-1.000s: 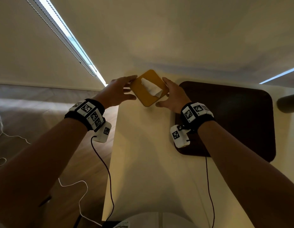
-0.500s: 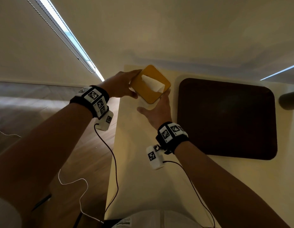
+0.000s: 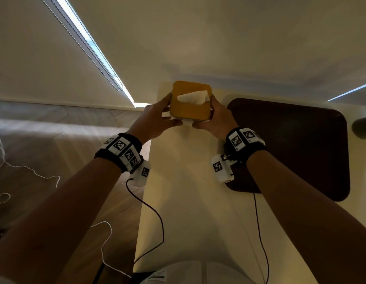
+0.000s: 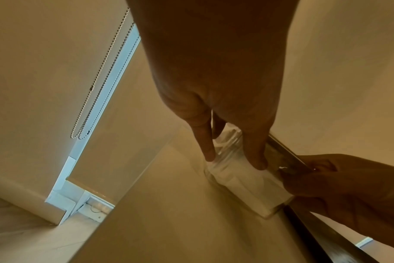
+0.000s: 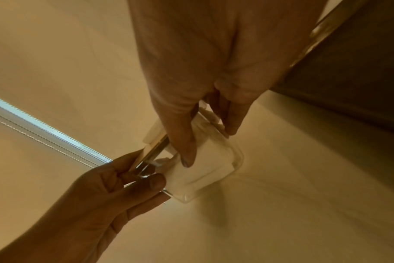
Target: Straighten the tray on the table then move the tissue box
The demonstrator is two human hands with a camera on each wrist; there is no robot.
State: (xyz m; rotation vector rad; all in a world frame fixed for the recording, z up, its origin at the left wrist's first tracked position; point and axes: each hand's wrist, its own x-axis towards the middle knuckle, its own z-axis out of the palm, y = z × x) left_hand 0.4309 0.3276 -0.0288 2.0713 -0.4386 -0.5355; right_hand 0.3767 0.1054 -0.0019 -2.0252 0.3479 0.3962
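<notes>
The tissue box (image 3: 190, 101) is a clear cube with a yellow lid and a white tissue sticking out. It is at the far left corner of the cream table (image 3: 188, 201). My left hand (image 3: 164, 113) grips its left side and my right hand (image 3: 210, 114) grips its right side, thumbs at the near face. The left wrist view shows my left fingers (image 4: 254, 156) on the clear wall of the box (image 4: 243, 183). The right wrist view shows the same grip on the box (image 5: 205, 169). The dark brown tray (image 3: 290, 144) lies flat just right of the box. I cannot tell whether the box is touching the table.
The table's left edge (image 3: 145, 191) drops to a wooden floor with white cables (image 3: 24, 171). A window blind with a bead chain (image 4: 97, 85) hangs at the far left. A dark rounded object (image 3: 362, 128) sits at the right border, beyond the tray.
The box has turned from a diamond angle to square with the table edge. My right hand moved from the box's near side to its right side, and both hands now grip it.
</notes>
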